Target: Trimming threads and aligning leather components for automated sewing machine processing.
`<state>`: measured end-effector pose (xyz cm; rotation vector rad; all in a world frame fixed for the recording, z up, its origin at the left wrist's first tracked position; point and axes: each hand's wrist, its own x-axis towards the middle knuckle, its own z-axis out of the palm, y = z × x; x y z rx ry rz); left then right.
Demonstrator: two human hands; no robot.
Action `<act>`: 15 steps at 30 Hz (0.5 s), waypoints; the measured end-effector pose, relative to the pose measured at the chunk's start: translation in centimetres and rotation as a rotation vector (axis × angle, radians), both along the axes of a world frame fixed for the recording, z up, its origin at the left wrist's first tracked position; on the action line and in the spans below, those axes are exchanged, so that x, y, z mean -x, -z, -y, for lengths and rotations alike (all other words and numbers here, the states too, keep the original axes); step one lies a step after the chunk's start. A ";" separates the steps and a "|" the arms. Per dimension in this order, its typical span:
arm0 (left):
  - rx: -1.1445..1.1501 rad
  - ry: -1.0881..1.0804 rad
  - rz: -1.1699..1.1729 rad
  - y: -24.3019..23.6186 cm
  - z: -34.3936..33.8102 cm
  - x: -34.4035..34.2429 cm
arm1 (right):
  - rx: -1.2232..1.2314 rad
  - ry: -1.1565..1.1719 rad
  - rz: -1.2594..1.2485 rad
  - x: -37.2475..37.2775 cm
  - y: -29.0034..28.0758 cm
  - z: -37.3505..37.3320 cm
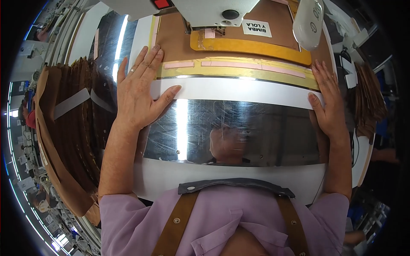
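My left hand [139,96] lies flat with spread fingers at the left edge of a flat brown sheet [177,36], its thumb over a white strip [239,88]. At the opposite side my right hand [329,104] rests with fingers stretched along the sheet's right edge. Between the hands runs a yellow border [198,71] with pink tape pieces [232,65] on it. A thick orange-yellow bar [252,46] crosses the sheet just beyond, under a white sewing machine head [205,13]. Neither hand grips anything that I can see.
A scratched, shiny metal plate [205,132] covers the near worktop. Stacked brown pieces [70,136] stand close by my left arm, and another brown stack [369,94] is at the far right. A white rounded device [308,25] overhangs the sheet's right side.
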<state>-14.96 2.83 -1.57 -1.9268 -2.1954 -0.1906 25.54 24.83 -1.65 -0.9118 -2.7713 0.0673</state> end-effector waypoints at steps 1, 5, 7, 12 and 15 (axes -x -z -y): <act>-0.007 0.002 0.010 0.0 -0.1 -0.1 | -0.007 -0.013 0.007 0.0 -0.1 0.1; -0.027 0.058 0.046 -0.2 -0.5 -0.1 | -0.012 0.027 -0.009 -0.5 -0.2 0.1; -0.145 0.072 0.120 -0.5 -0.5 -0.7 | -0.016 -0.020 -0.098 -0.4 -0.3 0.0; 0.025 0.119 0.113 0.1 -0.6 0.1 | -0.109 0.038 -0.139 -0.7 0.5 -0.3; 0.030 0.114 0.082 0.2 -0.8 0.0 | -0.141 0.039 -0.079 -1.2 0.4 -0.4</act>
